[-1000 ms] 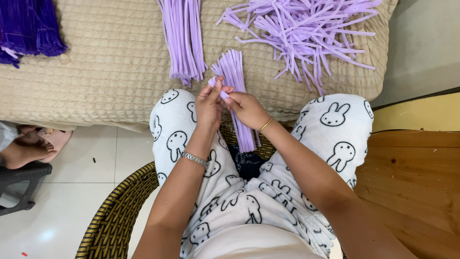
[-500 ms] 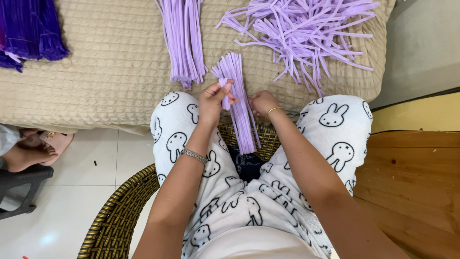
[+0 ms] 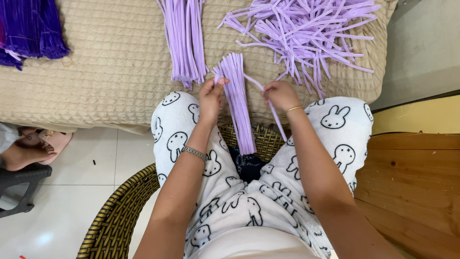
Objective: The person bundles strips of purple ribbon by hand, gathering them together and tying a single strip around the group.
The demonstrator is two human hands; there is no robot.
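My left hand (image 3: pixel 211 98) grips a bundle of light purple pipe cleaners (image 3: pixel 238 103) near its top; the bundle hangs down between my knees. A single light purple pipe cleaner (image 3: pixel 274 112), pulled out sideways from that bundle, is pinched in my right hand (image 3: pixel 279 94). I sit in a woven wicker chair (image 3: pixel 115 216), in white trousers with a rabbit print. Both hands are just in front of the beige quilted cushion (image 3: pixel 110 72).
On the cushion lie a neat stack of light purple pipe cleaners (image 3: pixel 183 38) and a loose scattered pile of them (image 3: pixel 306 33). Dark purple pipe cleaners (image 3: pixel 28 29) lie at the far left. Another person's foot (image 3: pixel 24 151) rests at the left edge. Wooden boards (image 3: pixel 417 187) are at the right.
My hands have moved apart. The right hand has drawn one pipe cleaner out of the bundle to the right, while the left hand keeps hold of the bundle.
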